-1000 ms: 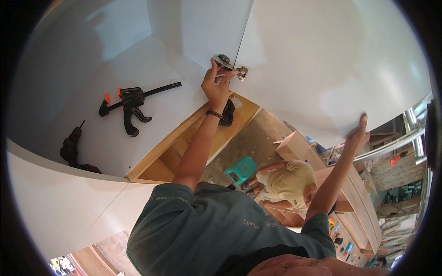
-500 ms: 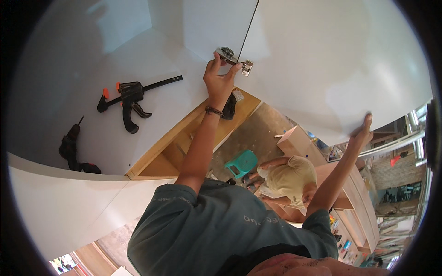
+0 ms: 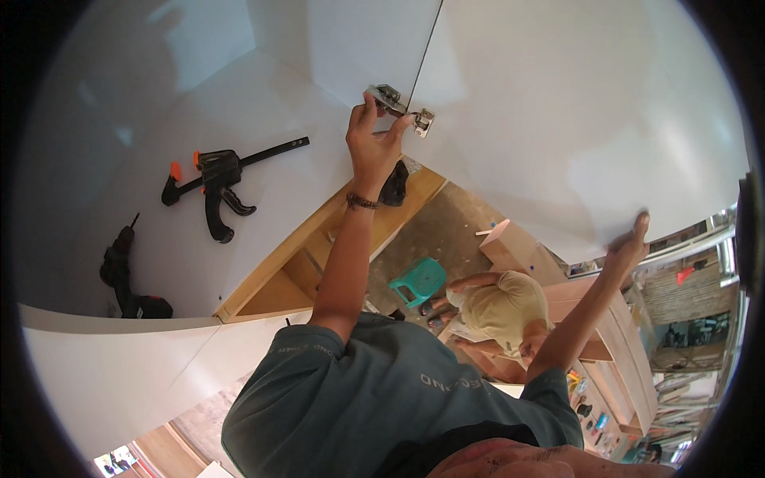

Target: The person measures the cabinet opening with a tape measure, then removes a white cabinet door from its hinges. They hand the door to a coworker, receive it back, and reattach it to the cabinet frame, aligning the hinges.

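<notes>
A metal cabinet hinge (image 3: 423,122) spans the dark gap between the white door (image 3: 534,103) and the white cabinet panel. My left hand (image 3: 376,151) is closed around the hinge arm, thumb and fingers on either side of it. At the door's lower right edge, my right hand (image 3: 629,249) grips the panel, thumb lying on its face and the other fingers mostly hidden behind. On the white surface left of my left hand lie a black bar clamp (image 3: 219,177) with orange pads and a dark cordless drill (image 3: 121,271).
Below the cabinet, wooden compartments (image 3: 279,287) hold a black object (image 3: 394,185). A green plastic stool (image 3: 418,282) stands on the floor beside a person in a yellow shirt (image 3: 502,307). Unfinished wooden cabinets (image 3: 613,350) stand at the right.
The view has shifted slightly, so the clamp and drill appear a little lower and further left. My right hand sits slightly lower with the door edge. My left hand keeps its hold on the hinge.
</notes>
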### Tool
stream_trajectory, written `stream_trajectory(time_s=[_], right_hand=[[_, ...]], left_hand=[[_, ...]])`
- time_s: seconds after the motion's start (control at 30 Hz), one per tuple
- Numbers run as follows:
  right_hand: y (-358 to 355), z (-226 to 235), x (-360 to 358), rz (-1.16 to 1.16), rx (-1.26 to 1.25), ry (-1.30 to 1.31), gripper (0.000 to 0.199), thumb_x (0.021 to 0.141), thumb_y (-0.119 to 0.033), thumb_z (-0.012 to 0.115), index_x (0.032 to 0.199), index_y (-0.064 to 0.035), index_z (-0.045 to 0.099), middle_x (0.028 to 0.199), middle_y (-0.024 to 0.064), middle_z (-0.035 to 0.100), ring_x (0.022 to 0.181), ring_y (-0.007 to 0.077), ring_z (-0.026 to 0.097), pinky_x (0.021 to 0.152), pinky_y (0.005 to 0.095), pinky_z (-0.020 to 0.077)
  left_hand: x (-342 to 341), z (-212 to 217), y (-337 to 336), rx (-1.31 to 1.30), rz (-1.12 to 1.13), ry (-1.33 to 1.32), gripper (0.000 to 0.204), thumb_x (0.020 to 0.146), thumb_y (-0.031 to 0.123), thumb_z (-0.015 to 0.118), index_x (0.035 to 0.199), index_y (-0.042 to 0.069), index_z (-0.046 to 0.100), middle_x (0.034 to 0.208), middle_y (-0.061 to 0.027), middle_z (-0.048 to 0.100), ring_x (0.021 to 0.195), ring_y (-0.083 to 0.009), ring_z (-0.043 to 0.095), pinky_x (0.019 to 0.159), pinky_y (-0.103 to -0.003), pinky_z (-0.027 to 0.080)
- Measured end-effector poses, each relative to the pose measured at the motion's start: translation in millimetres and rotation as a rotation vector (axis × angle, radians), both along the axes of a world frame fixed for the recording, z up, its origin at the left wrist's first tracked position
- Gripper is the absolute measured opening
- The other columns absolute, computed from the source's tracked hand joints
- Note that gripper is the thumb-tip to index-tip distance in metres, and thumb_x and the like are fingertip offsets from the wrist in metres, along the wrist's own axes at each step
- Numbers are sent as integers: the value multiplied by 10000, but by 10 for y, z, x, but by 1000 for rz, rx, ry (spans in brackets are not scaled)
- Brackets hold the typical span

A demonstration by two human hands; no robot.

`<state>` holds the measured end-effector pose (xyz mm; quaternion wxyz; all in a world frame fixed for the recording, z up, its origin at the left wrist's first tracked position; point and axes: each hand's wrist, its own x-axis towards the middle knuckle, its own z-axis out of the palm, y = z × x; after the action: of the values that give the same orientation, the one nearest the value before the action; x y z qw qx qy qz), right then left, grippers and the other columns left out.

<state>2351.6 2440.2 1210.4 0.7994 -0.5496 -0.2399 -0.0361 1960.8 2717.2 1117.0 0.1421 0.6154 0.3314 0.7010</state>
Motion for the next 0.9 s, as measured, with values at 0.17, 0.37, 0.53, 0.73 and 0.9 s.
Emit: stream_trajectory(time_s=[0.17,0.37,0.53,0.73,0.9], right_hand=[[-21,20,-112,-61,8,-7,599,835,-361,804,1098,149,633,1059,148,658,925,226,634,829,362,525],[-74,4,-76,-42,3,20,608,818,-373,815,1090,141,636,1056,151,660,923,223,642,823,355,535],[-82,46,-191,-40,37,-28,617,794,-381,832,1057,146,647,1032,165,665,886,218,653,788,349,549],[-79,-28,24,-30,-46,17,627,807,-363,822,1119,144,623,1063,160,662,912,229,661,824,358,553],[-24,-44,55,-21,3,-36,595,834,-404,790,1141,82,634,1041,101,666,898,183,642,757,323,533]], left_hand=[[-24,43,-12,-66,-92,-19,667,809,196,826,1331,-95,531,1014,-94,602,947,-148,609,679,-260,620],[-70,155,-86,-170,-137,-35,660,801,193,834,1329,-81,545,1021,-88,605,967,-147,606,690,-271,620],[-51,140,-82,-180,-174,-51,661,799,179,835,1327,-90,542,1028,-87,606,987,-165,606,714,-281,619],[47,62,-61,-136,-71,-116,699,786,193,846,1342,-86,529,1044,-113,615,1026,-181,617,715,-286,617],[29,-11,1,-142,-31,-52,828,754,256,872,1414,-31,463,1094,-127,598,1035,-198,619,703,-287,619]])
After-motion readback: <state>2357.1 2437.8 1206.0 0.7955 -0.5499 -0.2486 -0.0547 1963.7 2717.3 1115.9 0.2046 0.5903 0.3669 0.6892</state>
